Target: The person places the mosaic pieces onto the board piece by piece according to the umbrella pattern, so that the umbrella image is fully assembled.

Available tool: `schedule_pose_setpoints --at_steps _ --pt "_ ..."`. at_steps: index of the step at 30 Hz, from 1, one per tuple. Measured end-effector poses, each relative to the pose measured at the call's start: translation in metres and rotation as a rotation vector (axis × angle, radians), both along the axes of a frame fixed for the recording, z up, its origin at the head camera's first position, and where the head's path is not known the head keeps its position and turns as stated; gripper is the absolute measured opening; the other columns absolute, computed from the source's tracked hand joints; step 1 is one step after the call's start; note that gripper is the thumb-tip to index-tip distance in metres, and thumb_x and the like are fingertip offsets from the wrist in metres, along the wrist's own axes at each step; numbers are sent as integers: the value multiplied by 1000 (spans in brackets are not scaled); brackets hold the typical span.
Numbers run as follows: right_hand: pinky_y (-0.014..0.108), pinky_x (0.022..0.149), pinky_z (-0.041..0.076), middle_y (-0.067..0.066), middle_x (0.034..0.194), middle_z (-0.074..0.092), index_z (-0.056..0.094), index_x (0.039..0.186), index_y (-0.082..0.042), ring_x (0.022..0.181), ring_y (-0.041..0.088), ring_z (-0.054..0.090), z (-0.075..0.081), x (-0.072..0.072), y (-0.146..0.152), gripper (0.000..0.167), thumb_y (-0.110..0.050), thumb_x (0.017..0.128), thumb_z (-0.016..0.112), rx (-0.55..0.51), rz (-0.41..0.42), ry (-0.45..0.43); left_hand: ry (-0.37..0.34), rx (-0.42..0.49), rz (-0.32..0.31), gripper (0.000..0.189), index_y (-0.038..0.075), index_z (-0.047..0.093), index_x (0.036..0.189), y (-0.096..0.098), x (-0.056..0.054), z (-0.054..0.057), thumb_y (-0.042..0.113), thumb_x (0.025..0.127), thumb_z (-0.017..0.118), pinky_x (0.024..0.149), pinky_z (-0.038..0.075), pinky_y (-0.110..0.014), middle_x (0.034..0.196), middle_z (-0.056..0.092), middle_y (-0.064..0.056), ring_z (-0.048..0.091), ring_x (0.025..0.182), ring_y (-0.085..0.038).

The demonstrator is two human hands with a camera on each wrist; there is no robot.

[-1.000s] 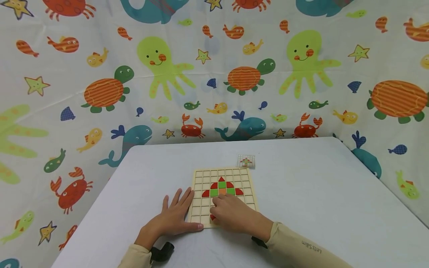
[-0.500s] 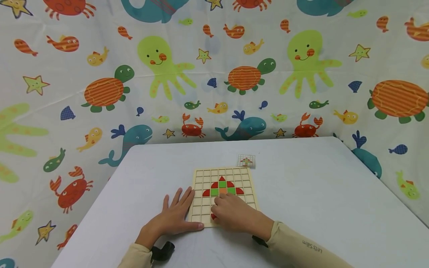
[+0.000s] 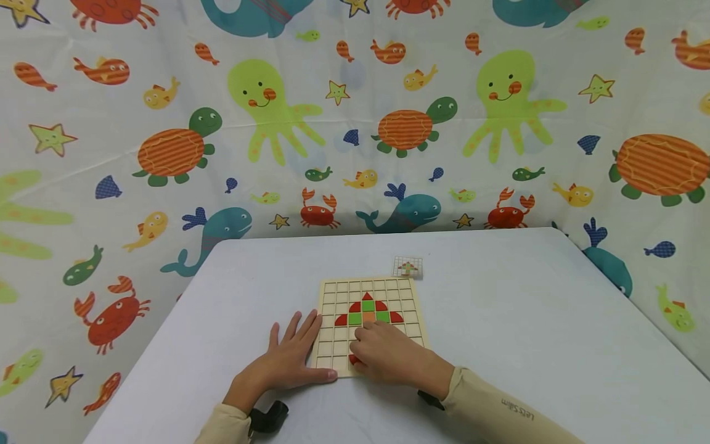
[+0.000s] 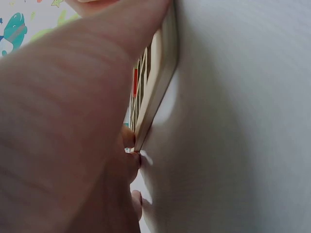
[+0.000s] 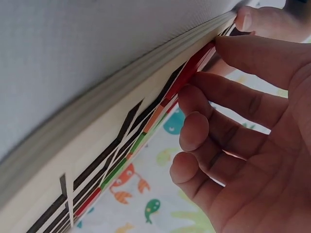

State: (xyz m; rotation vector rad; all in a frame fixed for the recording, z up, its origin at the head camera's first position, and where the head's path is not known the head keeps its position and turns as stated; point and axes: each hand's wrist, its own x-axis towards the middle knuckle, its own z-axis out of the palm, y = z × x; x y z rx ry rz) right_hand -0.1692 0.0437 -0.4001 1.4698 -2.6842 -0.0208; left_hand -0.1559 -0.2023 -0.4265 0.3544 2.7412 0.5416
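A square wooden grid board [image 3: 333, 351] lies on the table, with red, green and orange tiles set in its cells in a stepped, pointed pattern. My left hand [image 3: 288, 357] lies with fingers spread along the board's left edge, the thumb at its near left corner. My right hand [image 3: 388, 357] is over the board's near part with curled fingers. In the right wrist view, its thumb and index finger pinch a red tile [image 5: 192, 65] low in the grid. Only a corner of that tile shows in the head view; the hand hides the rest and the cells under it.
A small card [image 3: 407, 267] printed with a similar gridded pattern lies just beyond the board's far right corner. The white table [image 3: 516, 308] stretches to both sides. Behind it hangs a curtain [image 3: 344, 142] printed with sea animals.
Both hands, the board and the pinched red tile stay almost where they were. Only the head view shifts very slightly.
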Motion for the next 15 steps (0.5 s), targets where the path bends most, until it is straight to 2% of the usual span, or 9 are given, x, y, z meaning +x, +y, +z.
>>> schedule_pose_setpoints --at_steps 15 --pt "23 82 52 -4 90 67 80 104 -14 82 11 55 -1 -1 1 19 -32 99 81 -2 -4 -8 1 4 -10 127 9 21 172 -2 -3 -3 76 80 78 119 -12 -75 179 12 -12 -3 163 -45"
